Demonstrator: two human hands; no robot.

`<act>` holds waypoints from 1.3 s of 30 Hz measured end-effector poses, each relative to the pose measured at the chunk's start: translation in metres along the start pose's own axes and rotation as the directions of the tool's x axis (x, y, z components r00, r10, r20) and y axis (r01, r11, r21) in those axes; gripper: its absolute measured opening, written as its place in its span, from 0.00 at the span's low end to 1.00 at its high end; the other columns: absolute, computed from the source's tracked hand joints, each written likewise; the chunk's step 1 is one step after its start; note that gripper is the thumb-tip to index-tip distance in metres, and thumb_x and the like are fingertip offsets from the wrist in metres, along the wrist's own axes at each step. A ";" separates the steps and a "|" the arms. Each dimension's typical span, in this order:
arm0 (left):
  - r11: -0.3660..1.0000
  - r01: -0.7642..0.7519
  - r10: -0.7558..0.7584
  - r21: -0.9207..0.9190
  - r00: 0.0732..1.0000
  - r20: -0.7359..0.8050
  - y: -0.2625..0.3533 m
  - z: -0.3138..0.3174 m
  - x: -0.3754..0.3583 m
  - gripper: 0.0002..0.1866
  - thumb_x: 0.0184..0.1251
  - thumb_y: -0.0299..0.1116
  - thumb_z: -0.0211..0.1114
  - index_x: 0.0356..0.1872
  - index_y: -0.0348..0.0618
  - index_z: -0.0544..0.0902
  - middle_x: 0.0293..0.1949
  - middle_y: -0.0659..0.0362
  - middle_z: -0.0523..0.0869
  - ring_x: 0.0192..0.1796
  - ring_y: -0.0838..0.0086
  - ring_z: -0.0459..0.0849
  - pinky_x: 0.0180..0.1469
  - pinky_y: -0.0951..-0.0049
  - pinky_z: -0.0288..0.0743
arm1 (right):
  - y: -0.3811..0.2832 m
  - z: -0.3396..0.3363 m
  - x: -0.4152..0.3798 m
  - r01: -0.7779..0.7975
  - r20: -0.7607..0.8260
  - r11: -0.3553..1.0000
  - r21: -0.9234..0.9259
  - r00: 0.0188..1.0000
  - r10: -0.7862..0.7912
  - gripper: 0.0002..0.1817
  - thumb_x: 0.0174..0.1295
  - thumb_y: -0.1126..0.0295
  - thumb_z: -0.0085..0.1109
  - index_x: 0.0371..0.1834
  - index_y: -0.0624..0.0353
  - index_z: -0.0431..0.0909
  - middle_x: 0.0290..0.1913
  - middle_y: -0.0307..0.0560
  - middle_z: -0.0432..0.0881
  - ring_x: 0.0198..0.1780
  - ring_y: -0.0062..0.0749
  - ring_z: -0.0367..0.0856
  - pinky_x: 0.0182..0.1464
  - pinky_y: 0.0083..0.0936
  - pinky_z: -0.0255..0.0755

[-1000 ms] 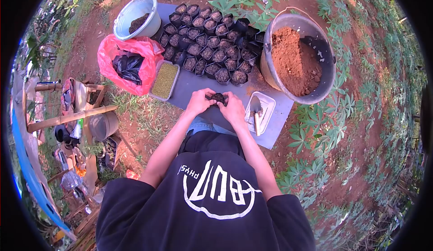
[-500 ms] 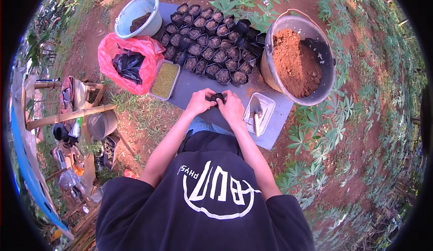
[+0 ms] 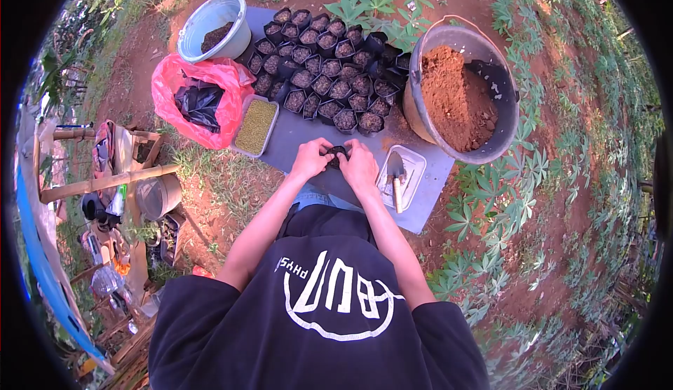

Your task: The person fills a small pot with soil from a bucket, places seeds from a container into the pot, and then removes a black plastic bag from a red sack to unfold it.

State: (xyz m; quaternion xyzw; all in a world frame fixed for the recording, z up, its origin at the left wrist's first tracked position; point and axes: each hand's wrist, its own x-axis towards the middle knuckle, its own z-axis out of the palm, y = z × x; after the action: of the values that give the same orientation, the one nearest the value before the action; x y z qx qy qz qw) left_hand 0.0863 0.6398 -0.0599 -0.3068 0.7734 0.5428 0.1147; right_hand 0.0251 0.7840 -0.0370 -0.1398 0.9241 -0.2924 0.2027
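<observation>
Many black bags (image 3: pixel 322 85) have been filled on the desk (image 3: pixel 286 143); on their near side, one small bag (image 3: pixel 338 154) is pinched by the left hand (image 3: pixel 311 158) and right hand (image 3: pixel 360 167), not yet set down.

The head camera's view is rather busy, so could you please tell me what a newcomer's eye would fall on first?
Probably the bright pink plastic bag at the table's left edge, then the large bucket of reddish soil on the right. Between them stand tightly packed, filled black grow bags, with the left hand and right hand holding a small black bag nearer the wearer.
</observation>
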 end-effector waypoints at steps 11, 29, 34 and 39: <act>0.997 0.030 -0.033 0.068 0.999 0.031 0.008 -0.001 0.002 0.17 0.63 0.28 0.72 0.53 0.38 0.85 0.41 0.51 0.90 0.33 0.69 0.90 0.32 0.70 0.87 | 0.005 0.002 -0.003 0.015 0.010 1.000 -0.014 1.000 -0.015 0.22 0.57 0.62 0.73 0.54 0.54 0.80 0.42 0.47 0.86 0.47 0.46 0.86 0.50 0.42 0.79; 0.997 0.062 -0.068 0.053 0.989 0.133 0.009 -0.005 0.008 0.20 0.60 0.25 0.76 0.55 0.39 0.85 0.43 0.52 0.88 0.38 0.69 0.90 0.35 0.70 0.90 | 0.013 -0.010 -0.003 -0.054 0.119 0.998 0.021 0.992 0.051 0.25 0.55 0.63 0.73 0.58 0.52 0.81 0.45 0.47 0.88 0.50 0.45 0.87 0.52 0.42 0.79; 1.000 0.024 -0.021 -0.020 0.991 0.130 0.004 -0.005 0.001 0.23 0.56 0.24 0.76 0.55 0.37 0.84 0.39 0.53 0.90 0.33 0.73 0.89 0.33 0.72 0.86 | 0.010 -0.017 -0.004 -0.073 0.145 0.996 0.049 0.987 0.065 0.28 0.52 0.62 0.76 0.58 0.52 0.81 0.45 0.47 0.89 0.50 0.45 0.88 0.53 0.41 0.79; 0.999 -0.017 0.011 0.041 0.990 0.139 0.005 -0.002 0.006 0.24 0.54 0.23 0.77 0.54 0.37 0.84 0.39 0.53 0.90 0.33 0.73 0.89 0.33 0.72 0.85 | 0.007 -0.020 0.000 -0.082 0.138 0.995 0.057 0.988 0.073 0.28 0.50 0.66 0.77 0.57 0.52 0.81 0.47 0.46 0.88 0.52 0.44 0.87 0.54 0.41 0.79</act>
State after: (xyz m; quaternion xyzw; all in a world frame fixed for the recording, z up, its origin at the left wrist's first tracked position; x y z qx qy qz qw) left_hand 0.0787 0.6365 -0.0582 -0.2606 0.7768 0.5472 0.1707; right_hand 0.0153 0.7990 -0.0264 -0.1169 0.9033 -0.3029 0.2804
